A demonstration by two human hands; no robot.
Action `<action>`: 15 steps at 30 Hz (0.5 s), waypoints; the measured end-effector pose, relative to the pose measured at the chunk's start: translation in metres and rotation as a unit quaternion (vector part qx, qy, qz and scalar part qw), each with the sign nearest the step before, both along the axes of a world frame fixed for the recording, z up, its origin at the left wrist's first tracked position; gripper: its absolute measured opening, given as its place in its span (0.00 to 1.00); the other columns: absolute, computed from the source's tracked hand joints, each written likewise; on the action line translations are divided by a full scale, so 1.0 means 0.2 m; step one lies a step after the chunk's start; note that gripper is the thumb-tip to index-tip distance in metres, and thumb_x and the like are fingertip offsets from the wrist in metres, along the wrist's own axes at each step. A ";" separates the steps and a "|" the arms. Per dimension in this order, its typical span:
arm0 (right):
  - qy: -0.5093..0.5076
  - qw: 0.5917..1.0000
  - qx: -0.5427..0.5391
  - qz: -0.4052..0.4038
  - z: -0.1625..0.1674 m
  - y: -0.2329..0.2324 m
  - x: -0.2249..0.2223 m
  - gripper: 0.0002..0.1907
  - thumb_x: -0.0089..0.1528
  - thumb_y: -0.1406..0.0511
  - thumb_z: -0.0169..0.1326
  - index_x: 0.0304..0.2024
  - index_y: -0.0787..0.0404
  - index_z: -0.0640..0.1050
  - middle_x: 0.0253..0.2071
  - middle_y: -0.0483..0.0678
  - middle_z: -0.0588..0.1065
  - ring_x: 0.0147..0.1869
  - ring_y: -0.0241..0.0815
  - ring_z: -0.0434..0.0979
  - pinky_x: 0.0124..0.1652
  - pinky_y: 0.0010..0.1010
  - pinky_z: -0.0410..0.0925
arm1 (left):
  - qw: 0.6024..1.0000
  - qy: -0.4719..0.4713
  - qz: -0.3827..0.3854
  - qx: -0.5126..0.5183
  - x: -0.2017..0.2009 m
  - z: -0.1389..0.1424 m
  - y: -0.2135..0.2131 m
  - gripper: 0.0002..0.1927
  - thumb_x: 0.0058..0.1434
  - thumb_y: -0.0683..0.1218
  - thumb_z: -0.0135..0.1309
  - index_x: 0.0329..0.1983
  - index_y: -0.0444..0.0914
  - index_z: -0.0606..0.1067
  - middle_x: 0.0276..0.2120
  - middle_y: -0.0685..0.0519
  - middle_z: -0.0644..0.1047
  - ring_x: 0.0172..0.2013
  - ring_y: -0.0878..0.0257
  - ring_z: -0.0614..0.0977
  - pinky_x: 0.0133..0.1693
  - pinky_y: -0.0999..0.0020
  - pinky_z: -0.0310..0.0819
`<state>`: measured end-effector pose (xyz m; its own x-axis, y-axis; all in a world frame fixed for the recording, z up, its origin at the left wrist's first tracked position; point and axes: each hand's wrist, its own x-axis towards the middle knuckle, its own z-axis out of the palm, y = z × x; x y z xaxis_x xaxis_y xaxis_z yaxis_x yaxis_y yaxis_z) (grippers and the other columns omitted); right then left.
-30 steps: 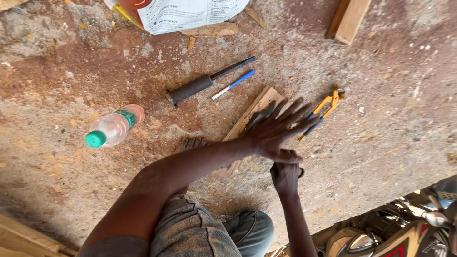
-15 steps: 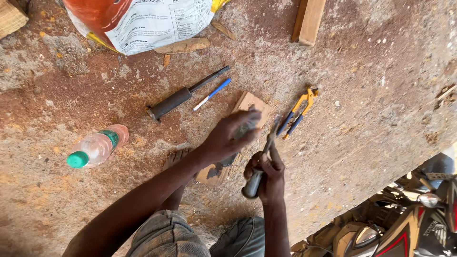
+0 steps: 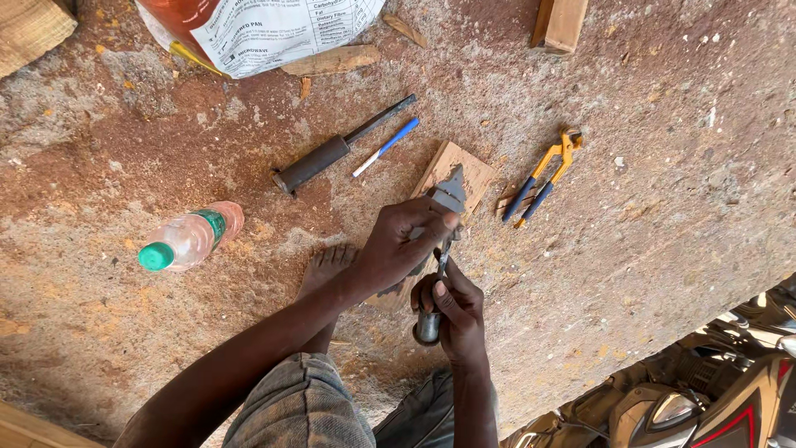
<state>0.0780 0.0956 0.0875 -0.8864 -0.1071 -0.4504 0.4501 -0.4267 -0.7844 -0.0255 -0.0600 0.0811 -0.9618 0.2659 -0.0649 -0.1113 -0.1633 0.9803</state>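
Note:
I sit on the dirt ground with a small wooden board (image 3: 464, 170) in front of me. My left hand (image 3: 402, 245) pinches a small grey pointed metal piece (image 3: 450, 192) that rests on the board. Just below it, my right hand (image 3: 454, 314) grips a slim tool with a round metal handle (image 3: 427, 326). The tool's thin shaft points up toward the fingers of my left hand. My bare foot (image 3: 326, 267) lies under my left wrist, beside the board's near end.
A black-handled chisel (image 3: 332, 153) and a blue pen (image 3: 386, 147) lie left of the board, with yellow-and-blue pliers (image 3: 543, 177) to its right. A plastic bottle (image 3: 191, 236) lies at left. A printed sack (image 3: 265, 29) and a wood block (image 3: 560, 23) are at top, a motorbike (image 3: 730, 398) at bottom right.
My left hand, spread flat over the board a second ago, has curled onto the grey piece. My right hand has brought the tool up beneath it.

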 end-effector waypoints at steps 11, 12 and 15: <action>0.162 0.842 0.512 -0.047 -0.12 0.07 0.05 0.19 0.65 0.72 0.59 0.59 0.68 0.78 0.38 0.48 0.79 0.36 0.33 0.74 0.30 0.27 0.67 | 0.930 -0.298 -0.087 0.196 0.03 -0.06 0.03 0.25 0.71 0.60 0.48 0.47 0.34 0.82 0.41 0.47 0.84 0.40 0.63 0.84 0.41 0.63 0.79; 0.194 0.822 0.533 -0.046 -0.12 0.08 0.05 0.19 0.65 0.72 0.59 0.59 0.68 0.78 0.38 0.48 0.79 0.38 0.34 0.75 0.32 0.27 0.67 | 0.930 -0.298 -0.088 0.195 0.03 -0.06 0.04 0.25 0.71 0.59 0.49 0.47 0.34 0.82 0.41 0.46 0.84 0.40 0.62 0.84 0.40 0.63 0.80; 0.221 0.803 0.552 -0.048 -0.10 0.08 0.04 0.19 0.66 0.74 0.59 0.59 0.68 0.78 0.40 0.49 0.79 0.40 0.36 0.75 0.35 0.29 0.68 | 0.931 -0.287 -0.098 0.203 0.04 -0.07 0.04 0.22 0.70 0.56 0.53 0.49 0.33 0.82 0.42 0.45 0.84 0.43 0.60 0.86 0.45 0.61 0.82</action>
<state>0.0866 0.1122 0.0678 -0.9659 0.2202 0.1365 0.0312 0.6220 -0.7824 -0.0176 -0.0514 0.0663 -0.7299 0.5478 -0.4089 -0.6644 -0.4281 0.6125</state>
